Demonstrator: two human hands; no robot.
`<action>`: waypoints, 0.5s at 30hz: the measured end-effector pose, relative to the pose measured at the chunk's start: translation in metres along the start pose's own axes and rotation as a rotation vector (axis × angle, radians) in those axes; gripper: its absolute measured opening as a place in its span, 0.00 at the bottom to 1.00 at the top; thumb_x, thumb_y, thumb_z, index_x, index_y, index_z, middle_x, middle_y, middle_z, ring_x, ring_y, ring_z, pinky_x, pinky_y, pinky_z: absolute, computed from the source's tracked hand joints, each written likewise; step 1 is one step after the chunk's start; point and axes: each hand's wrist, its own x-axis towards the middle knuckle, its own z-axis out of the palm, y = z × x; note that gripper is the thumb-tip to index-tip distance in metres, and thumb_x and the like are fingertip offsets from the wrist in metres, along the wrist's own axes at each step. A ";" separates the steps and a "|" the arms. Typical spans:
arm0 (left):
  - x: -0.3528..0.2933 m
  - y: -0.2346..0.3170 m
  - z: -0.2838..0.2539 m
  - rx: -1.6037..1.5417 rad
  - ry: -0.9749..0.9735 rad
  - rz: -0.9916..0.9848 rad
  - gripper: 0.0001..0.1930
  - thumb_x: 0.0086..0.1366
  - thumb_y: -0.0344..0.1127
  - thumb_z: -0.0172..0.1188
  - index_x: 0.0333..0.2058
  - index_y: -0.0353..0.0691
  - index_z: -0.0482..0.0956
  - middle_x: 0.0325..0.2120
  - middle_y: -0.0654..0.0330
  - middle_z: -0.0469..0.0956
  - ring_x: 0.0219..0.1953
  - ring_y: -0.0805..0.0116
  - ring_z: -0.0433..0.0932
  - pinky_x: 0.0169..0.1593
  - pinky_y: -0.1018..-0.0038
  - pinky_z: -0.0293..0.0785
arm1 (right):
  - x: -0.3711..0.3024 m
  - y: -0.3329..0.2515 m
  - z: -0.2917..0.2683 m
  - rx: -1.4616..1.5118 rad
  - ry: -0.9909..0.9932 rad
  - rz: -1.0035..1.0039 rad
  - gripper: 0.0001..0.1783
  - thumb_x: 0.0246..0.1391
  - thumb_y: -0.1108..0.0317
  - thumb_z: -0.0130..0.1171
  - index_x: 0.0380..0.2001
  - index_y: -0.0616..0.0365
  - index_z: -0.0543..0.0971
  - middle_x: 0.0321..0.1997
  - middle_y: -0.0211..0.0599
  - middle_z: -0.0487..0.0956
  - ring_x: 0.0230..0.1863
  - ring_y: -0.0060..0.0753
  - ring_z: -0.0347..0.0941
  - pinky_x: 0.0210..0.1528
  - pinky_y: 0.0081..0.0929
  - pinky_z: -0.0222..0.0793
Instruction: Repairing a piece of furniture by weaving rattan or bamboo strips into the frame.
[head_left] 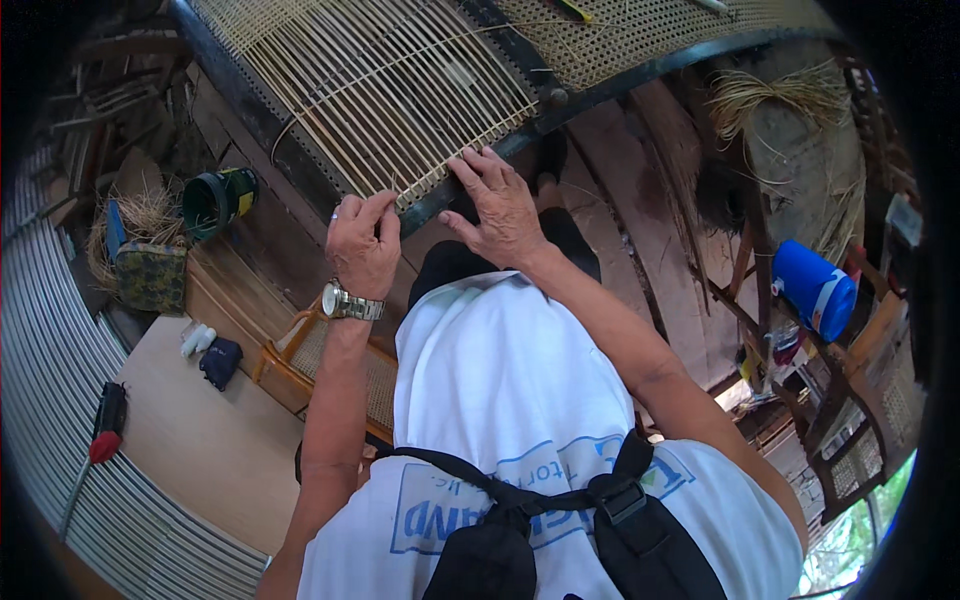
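A dark wooden frame (290,165) is strung with many parallel pale cane strands (385,95), with a few strands running across them. My left hand (362,245), a watch on its wrist, pinches a cane strand at the near left corner of the strung panel. The pinched end is mostly hidden by the fingers. To its right, my right hand (503,210) lies on the frame's near edge, fingers stretched out and thumb apart. Its fingertips touch the ends of the strands. Beyond the frame's dark crossbar, a second panel (600,50) has a finished-looking woven mesh.
A yellow-and-black tool (572,10) lies on the woven panel. At left are a dark green bucket (205,205), a camouflage-patterned box (150,275) and a rattan chair (290,345). At right hang loose cane bundles (780,100) near a blue jug (812,290).
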 end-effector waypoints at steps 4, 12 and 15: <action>0.002 0.022 0.004 0.021 -0.012 0.011 0.07 0.60 0.27 0.63 0.36 0.43 0.84 0.29 0.57 0.74 0.34 0.54 0.76 0.39 0.61 0.74 | -0.004 -0.006 -0.008 -0.026 -0.040 0.030 0.42 0.50 0.52 0.71 0.66 0.49 0.66 0.67 0.41 0.66 0.71 0.52 0.57 0.66 0.54 0.57; 0.027 0.042 0.042 -0.064 -0.101 0.139 0.08 0.61 0.27 0.63 0.40 0.37 0.82 0.38 0.52 0.78 0.41 0.50 0.77 0.48 0.59 0.74 | -0.005 0.025 -0.047 0.265 0.049 -0.048 0.29 0.54 0.65 0.68 0.59 0.54 0.75 0.57 0.45 0.75 0.59 0.52 0.72 0.59 0.41 0.68; 0.021 0.038 0.030 -0.177 -0.074 0.170 0.09 0.60 0.25 0.63 0.40 0.36 0.81 0.40 0.51 0.79 0.43 0.49 0.78 0.49 0.60 0.75 | -0.002 0.047 -0.098 0.391 0.150 0.275 0.18 0.58 0.68 0.65 0.51 0.59 0.79 0.44 0.45 0.81 0.46 0.45 0.79 0.48 0.33 0.74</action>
